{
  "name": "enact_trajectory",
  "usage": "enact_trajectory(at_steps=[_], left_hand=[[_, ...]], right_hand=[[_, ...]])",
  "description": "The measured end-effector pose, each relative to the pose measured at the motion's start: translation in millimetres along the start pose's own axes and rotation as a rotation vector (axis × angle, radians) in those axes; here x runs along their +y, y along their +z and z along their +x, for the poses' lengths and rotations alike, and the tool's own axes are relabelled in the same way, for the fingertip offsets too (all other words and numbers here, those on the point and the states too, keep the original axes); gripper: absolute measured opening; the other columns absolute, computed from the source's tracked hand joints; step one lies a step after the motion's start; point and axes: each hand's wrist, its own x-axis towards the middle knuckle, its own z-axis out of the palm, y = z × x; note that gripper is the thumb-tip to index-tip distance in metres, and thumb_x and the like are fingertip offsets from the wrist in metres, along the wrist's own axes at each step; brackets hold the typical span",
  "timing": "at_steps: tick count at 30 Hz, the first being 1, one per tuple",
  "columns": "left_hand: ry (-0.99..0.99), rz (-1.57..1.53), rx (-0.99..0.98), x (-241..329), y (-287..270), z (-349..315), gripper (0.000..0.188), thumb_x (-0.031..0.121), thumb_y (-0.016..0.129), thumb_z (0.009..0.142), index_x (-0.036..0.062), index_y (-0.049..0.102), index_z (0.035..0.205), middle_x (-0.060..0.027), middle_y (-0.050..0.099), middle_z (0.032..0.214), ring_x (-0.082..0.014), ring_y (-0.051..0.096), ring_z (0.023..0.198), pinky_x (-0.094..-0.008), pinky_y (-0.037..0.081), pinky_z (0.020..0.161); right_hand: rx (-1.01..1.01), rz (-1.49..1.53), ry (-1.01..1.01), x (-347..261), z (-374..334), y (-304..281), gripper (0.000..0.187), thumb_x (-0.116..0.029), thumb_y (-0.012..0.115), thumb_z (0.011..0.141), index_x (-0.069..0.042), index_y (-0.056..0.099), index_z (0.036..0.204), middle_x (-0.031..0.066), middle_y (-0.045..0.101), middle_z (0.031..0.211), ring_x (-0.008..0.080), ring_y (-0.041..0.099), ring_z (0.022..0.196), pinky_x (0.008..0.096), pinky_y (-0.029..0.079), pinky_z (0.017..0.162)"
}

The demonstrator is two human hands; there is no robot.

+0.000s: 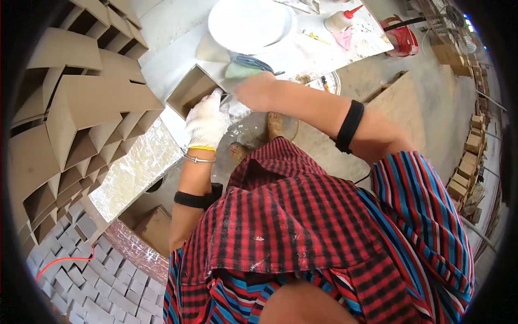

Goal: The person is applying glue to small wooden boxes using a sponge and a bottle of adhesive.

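My left hand (pixel 206 123), in a white knitted glove, grips the near right edge of a small open box (pixel 190 93) with a brown inside and pale rim. The box sits tilted at the edge of the white work table (pixel 162 69). Bare and bent at the wrist, my right hand (pixel 256 92) is just right of the box's corner. Its fingers are blurred and partly hidden, so what they touch or hold does not show. Just beyond it lie a dark grey cloth (pixel 252 62) and a pale green one (pixel 237 71).
Stacked open brown boxes (pixel 81 102) crowd the left side, with many small grey boxes (pixel 108 281) below. On the table are a white basin (pixel 245 24), a red-tipped squeeze bottle (pixel 339 21) and a yellow-handled tool (pixel 315 37). A red bucket (pixel 403 42) stands beyond the table.
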Motion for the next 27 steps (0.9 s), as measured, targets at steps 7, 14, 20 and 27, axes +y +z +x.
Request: enact_trajectory(at_steps=[7, 14, 20, 27], left_hand=[[0.048, -0.486, 0.252, -12.9, 6.4, 5.9, 0.034, 0.026, 0.067, 0.078, 0.0025, 0.064, 0.102, -0.0185, 0.064, 0.098, -0.0333, 0.062, 0.090, -0.0370, 0.047, 0.079], [-0.093, -0.471, 0.033, -1.3, -19.7, 8.4, 0.034, 0.034, 0.066, 0.077, 0.0054, 0.068, 0.095, -0.0144, 0.065, 0.097, -0.0279, 0.062, 0.088, -0.0359, 0.047, 0.077], [-0.141, -0.472, -0.073, -1.4, -23.0, 16.3, 0.040, 0.041, 0.065, 0.075, 0.0066, 0.068, 0.095, -0.0137, 0.065, 0.097, -0.0288, 0.062, 0.088, -0.0362, 0.047, 0.076], [-0.239, -0.442, -0.177, 1.8, -27.9, 23.8, 0.038, 0.040, 0.065, 0.077, 0.0084, 0.069, 0.098, -0.0100, 0.066, 0.097, -0.0230, 0.061, 0.087, -0.0337, 0.045, 0.077]], right_hand=[[0.031, 0.030, 0.032, -0.3, -10.7, -10.5, 0.024, -0.009, 0.052, 0.079, -0.001, 0.067, 0.095, 0.0129, 0.067, 0.098, 0.0266, 0.064, 0.093, 0.0397, 0.049, 0.074], [-0.022, 0.040, 0.006, -0.2, -5.4, -15.3, 0.025, -0.008, 0.052, 0.078, -0.001, 0.067, 0.097, 0.0138, 0.066, 0.098, 0.0276, 0.064, 0.093, 0.0392, 0.050, 0.075], [-0.016, 0.060, 0.003, 5.2, 0.6, -8.9, 0.024, -0.006, 0.056, 0.074, -0.001, 0.068, 0.093, 0.0140, 0.067, 0.096, 0.0285, 0.064, 0.091, 0.0397, 0.050, 0.073], [-0.039, 0.080, -0.032, 11.8, 8.8, -1.4, 0.023, -0.010, 0.053, 0.078, -0.001, 0.068, 0.093, 0.0157, 0.066, 0.095, 0.0303, 0.064, 0.090, 0.0411, 0.050, 0.072]])
